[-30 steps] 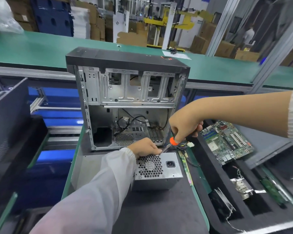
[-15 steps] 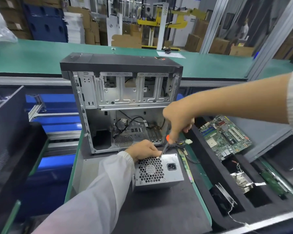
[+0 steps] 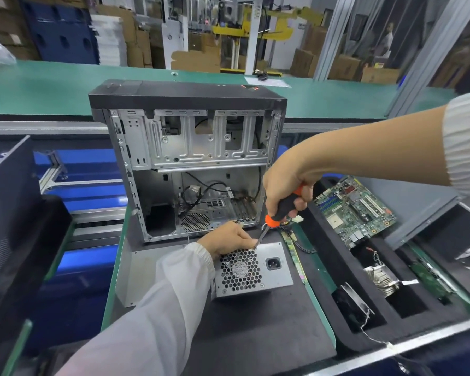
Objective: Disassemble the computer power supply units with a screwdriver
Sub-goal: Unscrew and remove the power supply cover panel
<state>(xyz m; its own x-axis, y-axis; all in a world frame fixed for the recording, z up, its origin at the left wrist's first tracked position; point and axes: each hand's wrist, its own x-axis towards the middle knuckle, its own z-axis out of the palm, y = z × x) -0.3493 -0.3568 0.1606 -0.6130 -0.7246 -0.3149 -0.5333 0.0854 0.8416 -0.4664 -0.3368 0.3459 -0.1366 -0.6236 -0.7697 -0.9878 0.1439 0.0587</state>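
Head view shows your right hand (image 3: 288,191) wrapped around the screwdriver (image 3: 278,213), its tip angled down to the top edge of the power supply unit (image 3: 251,270). Your left hand (image 3: 228,238) grips that top edge just left of the tip, with the open computer case (image 3: 190,158) right behind it on the desk (image 3: 255,335).

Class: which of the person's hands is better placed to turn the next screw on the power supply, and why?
The right hand: it already grips the screwdriver, tip at the power supply's top edge. The left hand steadies it.

A factory disassembly line; green conveyor belt (image 3: 52,88); stacked cardboard boxes (image 3: 345,66); foam parts tray (image 3: 334,270).
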